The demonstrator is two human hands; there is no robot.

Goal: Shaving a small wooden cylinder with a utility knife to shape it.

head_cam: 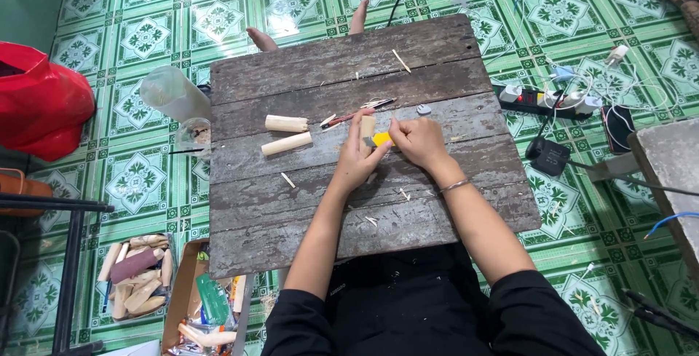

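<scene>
The left hand [358,158] grips a short pale wooden block [368,127] upright – steadying it on the weathered grey plank board [306,210]. The right hand [416,140] pinches a yellow-handled utility knife [380,140] against it, fingers closed tight.

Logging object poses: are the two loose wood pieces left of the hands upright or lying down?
Lying down. Both wood pieces rest lengthwise on the wooden board, long sides against it, left of the left hand.

Weathered wood on glossy tile

The worktop [306,203] is showing rough, grey, cracked planks; on it, pale smooth wooden pegs [286,124] are lying matt, while beside it the floor [138,36] is gleaming and a red plastic bag [40,101] is shining.
</scene>
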